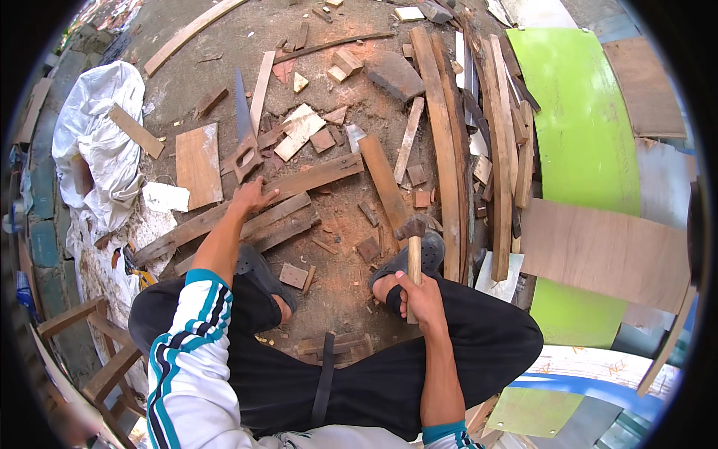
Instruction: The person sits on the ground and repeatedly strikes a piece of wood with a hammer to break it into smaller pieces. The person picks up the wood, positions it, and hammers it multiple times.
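My right hand (pixel 420 301) is wrapped round the wooden handle of a hammer (pixel 414 258), which I hold upright above my right knee area, its dark metal head beside my right shoe. Stretched forward, my left hand (pixel 250 199) rests on a long weathered wooden plank (pixel 314 176), its fingers apart. Just beyond those fingers lies a handsaw (pixel 243 120) with a wooden handle, its blade pointing away from me. A second, shorter plank (pixel 280 224) lies alongside the first, nearer my left shoe (pixel 262 273).
Long timber strips (pixel 441 142) lie in a stack to the right, beside a bright green panel (pixel 583 112) and a plywood sheet (pixel 598 251). Wood offcuts, sawdust and a stone slab (pixel 394 75) cover the ground ahead. At left are a white sack (pixel 97 135) and a wooden frame (pixel 112 367).
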`<action>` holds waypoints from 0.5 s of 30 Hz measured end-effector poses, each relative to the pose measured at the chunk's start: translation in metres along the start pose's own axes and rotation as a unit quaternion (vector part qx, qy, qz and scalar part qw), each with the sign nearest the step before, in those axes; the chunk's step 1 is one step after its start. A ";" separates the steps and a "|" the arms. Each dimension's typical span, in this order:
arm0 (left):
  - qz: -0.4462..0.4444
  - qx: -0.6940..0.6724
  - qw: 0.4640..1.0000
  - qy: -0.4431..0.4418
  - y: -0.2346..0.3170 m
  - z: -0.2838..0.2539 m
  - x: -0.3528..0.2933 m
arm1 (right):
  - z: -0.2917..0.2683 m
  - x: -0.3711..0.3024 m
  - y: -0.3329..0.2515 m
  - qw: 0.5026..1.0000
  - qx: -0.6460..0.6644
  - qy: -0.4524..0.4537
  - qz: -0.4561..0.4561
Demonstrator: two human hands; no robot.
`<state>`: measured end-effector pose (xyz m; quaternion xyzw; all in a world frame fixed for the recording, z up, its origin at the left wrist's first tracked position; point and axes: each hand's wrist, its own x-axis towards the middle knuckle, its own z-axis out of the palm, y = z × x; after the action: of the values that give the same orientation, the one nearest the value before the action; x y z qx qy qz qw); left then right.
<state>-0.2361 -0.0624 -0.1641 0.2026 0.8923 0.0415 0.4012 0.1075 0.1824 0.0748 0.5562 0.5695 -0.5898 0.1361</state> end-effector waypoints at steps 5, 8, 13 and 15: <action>0.026 0.113 0.993 0.021 0.008 -0.005 0.002 | 0.005 -0.004 -0.004 1.000 -0.012 0.001 0.011; 0.047 0.115 0.990 0.070 0.005 -0.002 -0.003 | 0.006 -0.005 -0.001 1.000 -0.017 0.001 0.011; 0.042 -0.012 0.984 0.173 -0.004 0.016 -0.025 | 0.009 -0.002 -0.001 1.000 -0.014 0.006 -0.001; 0.059 -0.044 0.986 0.149 0.018 0.014 -0.045 | 0.004 -0.004 0.003 1.000 -0.005 0.014 -0.009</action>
<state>-0.1935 -0.0647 -0.1377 0.2283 0.9260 0.1339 0.2691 0.1093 0.1763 0.0756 0.5587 0.5792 -0.5802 0.1251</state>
